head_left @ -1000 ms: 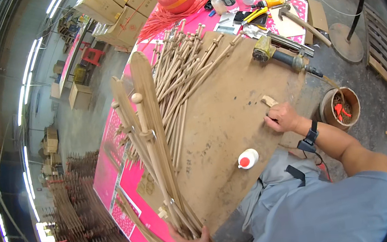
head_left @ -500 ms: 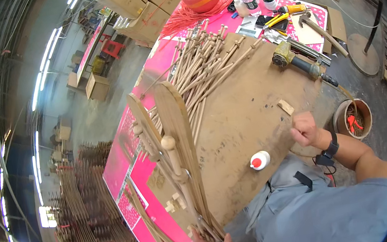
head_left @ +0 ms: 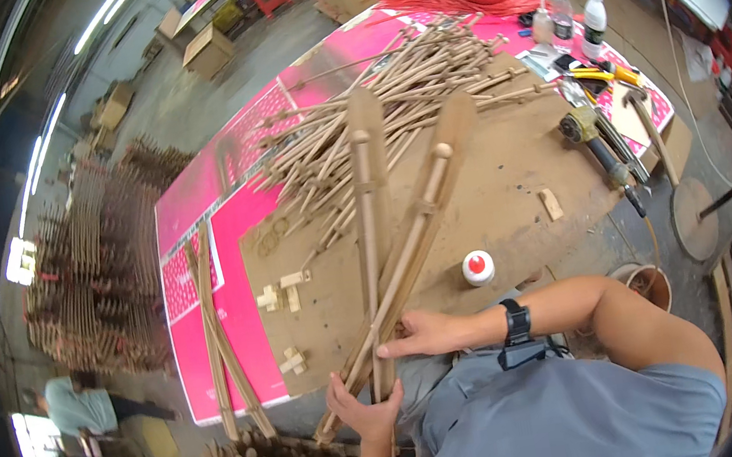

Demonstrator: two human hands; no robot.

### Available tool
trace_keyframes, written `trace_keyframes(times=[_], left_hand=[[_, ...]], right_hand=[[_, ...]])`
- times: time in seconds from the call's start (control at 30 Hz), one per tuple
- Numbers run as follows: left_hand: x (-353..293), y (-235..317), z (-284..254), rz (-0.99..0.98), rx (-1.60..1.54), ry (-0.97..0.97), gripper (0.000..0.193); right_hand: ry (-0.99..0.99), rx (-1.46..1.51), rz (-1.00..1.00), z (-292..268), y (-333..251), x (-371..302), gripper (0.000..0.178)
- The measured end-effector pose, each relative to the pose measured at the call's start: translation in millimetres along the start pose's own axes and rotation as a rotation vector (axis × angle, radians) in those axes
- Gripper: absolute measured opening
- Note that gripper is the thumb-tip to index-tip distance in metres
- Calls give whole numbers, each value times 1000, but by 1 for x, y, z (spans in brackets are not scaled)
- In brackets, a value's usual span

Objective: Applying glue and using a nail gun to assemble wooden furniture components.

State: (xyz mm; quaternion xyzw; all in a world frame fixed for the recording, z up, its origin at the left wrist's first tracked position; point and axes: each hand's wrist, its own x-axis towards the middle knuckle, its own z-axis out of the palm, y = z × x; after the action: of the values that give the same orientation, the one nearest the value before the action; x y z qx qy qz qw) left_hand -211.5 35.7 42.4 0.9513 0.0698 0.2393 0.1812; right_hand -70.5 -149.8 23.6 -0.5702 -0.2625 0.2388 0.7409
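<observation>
Two long wooden slats with rounded ends, each with a ball-tipped rod along it, cross in front of me. The left slat (head_left: 365,115) stands nearly straight up the view; the right slat (head_left: 455,125) leans to the right. Near their lower ends my left hand (head_left: 367,410) is closed around them, with its thumb and fingers on either side. My right hand (head_left: 421,333) grips the same slats just above, its fingertips by the crossing; part of its grip is hidden. A white glue bottle (head_left: 478,268) with a red cap is right of the slats.
Many knobbed rods (head_left: 401,81) lie piled on the pink-edged table. Wooden blocks (head_left: 292,361), loose slats (head_left: 213,327), a power tool (head_left: 595,147), a hammer (head_left: 649,129) and bottles (head_left: 594,19) lie around. Stacked wooden pieces (head_left: 87,261) and another person (head_left: 80,406) are at left.
My right hand has come from the table's right side, where it was a fist, onto the slats. The slats have shifted right in the view and spread into a cross. The view has swung left.
</observation>
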Motion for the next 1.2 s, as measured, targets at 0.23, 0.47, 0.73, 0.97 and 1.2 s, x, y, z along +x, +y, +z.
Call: trace_keyframes(times=[0.23, 0.47, 0.73, 0.97, 1.2], left_hand=[[-25, -14, -37, -207, -33, -90, 118], [47, -72, -83, -441, -869, -60, 62], [61, -115, -96, -574, -1357, 119, 54], [26, -120, -101, -552, -1207, 225, 35], [-24, -90, -149, -572, -1252, 385, 28]], right_hand=[[-3, -6, 349, 48, 2, 31, 49], [-391, -141, 364, 126, 20, 64, 32], [-658, -20, 401, 169, 43, 79, 30], [-1279, -396, 268, 146, 31, 148, 52], [-395, -903, -274, -49, 139, 497, 59]])
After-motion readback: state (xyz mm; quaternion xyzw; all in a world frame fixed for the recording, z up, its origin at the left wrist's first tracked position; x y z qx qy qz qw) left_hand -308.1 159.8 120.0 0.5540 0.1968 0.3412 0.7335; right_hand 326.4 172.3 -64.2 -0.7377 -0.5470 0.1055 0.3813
